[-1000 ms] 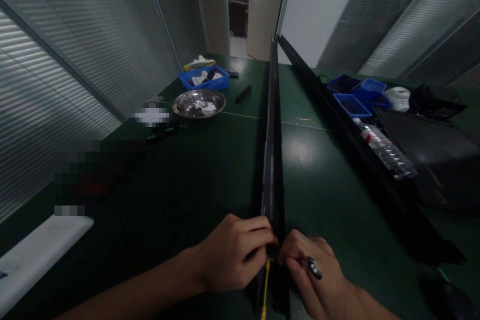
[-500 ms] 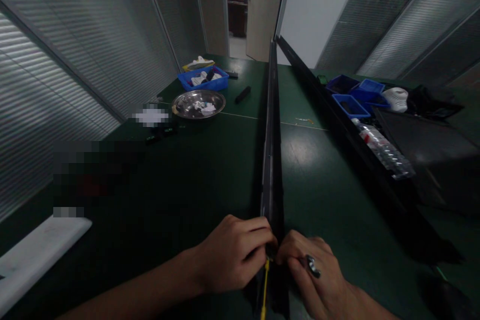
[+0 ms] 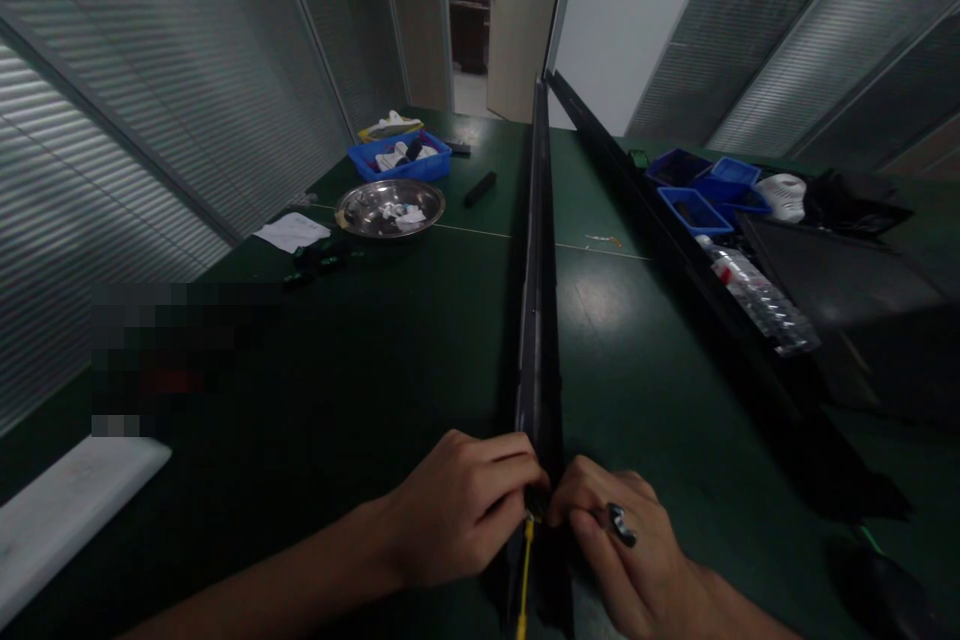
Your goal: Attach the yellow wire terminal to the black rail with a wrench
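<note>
A long black profile (image 3: 534, 320) runs away from me along the table's middle. My left hand (image 3: 472, 505) is closed at its near end, thumb and fingers pinched over the edge; what lies between the fingertips is hidden. A thin yellow strip (image 3: 525, 575) comes out below those fingertips along the profile. On the profile's right side my right hand (image 3: 630, 530) is curled, with a metal tool (image 3: 621, 525) held in it, its open-jawed end sticking out above the thumb. The fingertips of both hands nearly meet.
A second black profile (image 3: 675, 260) lies slanting on the right, beside a plastic bottle (image 3: 761, 298) and blue bins (image 3: 694, 210). Toward the back left are a metal bowl (image 3: 390, 210) and a blue basket (image 3: 401, 158). A white object (image 3: 75, 510) lies at near left.
The whole view has shifted slightly, so things appear a little further left. Both hands keep the same grip at the profile. The white paper at left now shows unblurred.
</note>
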Tool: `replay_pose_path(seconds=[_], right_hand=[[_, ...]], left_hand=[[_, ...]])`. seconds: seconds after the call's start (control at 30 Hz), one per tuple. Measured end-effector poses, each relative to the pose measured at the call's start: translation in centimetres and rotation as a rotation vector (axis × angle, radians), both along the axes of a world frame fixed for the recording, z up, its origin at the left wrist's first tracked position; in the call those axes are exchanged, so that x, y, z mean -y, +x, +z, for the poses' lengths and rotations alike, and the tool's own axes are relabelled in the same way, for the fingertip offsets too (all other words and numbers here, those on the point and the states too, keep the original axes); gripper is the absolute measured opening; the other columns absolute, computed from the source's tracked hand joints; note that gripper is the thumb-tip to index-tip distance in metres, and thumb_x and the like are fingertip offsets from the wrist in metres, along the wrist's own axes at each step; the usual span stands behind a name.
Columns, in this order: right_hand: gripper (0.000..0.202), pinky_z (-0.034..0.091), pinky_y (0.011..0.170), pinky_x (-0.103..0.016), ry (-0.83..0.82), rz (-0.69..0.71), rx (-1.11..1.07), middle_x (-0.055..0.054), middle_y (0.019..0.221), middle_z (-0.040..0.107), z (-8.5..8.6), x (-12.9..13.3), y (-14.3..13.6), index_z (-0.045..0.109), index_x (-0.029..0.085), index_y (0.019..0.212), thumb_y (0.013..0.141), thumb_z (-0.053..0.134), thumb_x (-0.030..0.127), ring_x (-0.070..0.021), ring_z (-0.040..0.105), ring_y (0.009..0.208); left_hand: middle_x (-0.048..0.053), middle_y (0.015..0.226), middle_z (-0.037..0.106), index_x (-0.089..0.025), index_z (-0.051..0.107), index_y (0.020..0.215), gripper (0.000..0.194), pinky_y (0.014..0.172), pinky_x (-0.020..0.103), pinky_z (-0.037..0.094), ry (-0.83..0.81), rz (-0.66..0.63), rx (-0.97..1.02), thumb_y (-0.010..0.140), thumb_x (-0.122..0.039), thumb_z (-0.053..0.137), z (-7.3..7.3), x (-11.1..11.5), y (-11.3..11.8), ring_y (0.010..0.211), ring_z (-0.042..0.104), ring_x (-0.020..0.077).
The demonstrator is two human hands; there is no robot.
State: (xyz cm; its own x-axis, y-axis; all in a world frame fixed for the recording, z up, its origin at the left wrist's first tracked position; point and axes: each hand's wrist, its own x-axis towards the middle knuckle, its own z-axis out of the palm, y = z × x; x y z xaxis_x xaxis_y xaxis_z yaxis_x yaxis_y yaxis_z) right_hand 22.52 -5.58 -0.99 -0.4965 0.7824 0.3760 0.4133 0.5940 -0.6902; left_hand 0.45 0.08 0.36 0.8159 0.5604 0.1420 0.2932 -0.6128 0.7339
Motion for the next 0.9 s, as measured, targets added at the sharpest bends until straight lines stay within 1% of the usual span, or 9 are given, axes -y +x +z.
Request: replay_pose_path(seconds=[0.13, 0.37, 0.53, 0.9], right_hand=[[0.026, 0.039, 0.064, -0.028, 0.018, 0.013, -0.027, -0.002, 0.081, 0.059, 0.28, -0.11, -0.14, 0.053, 0.018, 0.099, 0.11, 0.029, 0.021, -0.0131, 0.058, 0.069], [0.024, 0.039, 0.069, -0.029, -0.044, 0.027, -0.02, -0.001, 0.085, 0.06, -0.12, -0.08, 0.28, 0.052, 0.019, 0.1, 0.11, 0.031, 0.022, -0.0131, 0.059, 0.074], [0.026, 0.038, 0.068, -0.029, -0.046, 0.025, -0.012, -0.001, 0.085, 0.061, -0.35, 0.09, 0.28, 0.053, 0.019, 0.101, 0.111, 0.03, 0.025, -0.0133, 0.06, 0.075], [0.023, 0.038, 0.069, -0.029, -0.051, 0.018, -0.021, -0.001, 0.086, 0.061, -0.24, -0.05, 0.25, 0.053, 0.019, 0.102, 0.11, 0.031, 0.022, -0.014, 0.059, 0.076]], left_hand=[[0.003, 0.1, 0.065, -0.018, 0.063, 0.103, 0.023, 0.07, 0.025, 0.047, -0.007, -0.006, -0.009, 0.098, -0.01, 0.042, 0.09, 0.0, 0.01, 0.081, 0.066, 0.0139], [0.002, 0.095, 0.063, -0.018, 0.062, 0.1, 0.022, 0.067, 0.025, 0.046, -0.007, -0.019, -0.025, 0.097, -0.009, 0.042, 0.01, -0.1, -0.04, 0.077, 0.064, 0.0136], [0.002, 0.097, 0.064, -0.018, 0.062, 0.101, 0.022, 0.068, 0.026, 0.046, -0.005, -0.019, -0.031, 0.097, -0.01, 0.042, -0.15, -0.04, -0.03, 0.08, 0.065, 0.0142], [0.002, 0.103, 0.064, -0.018, 0.061, 0.104, 0.022, 0.072, 0.027, 0.046, -0.023, -0.023, -0.026, 0.098, -0.01, 0.041, -0.11, -0.05, 0.03, 0.085, 0.066, 0.0146]])
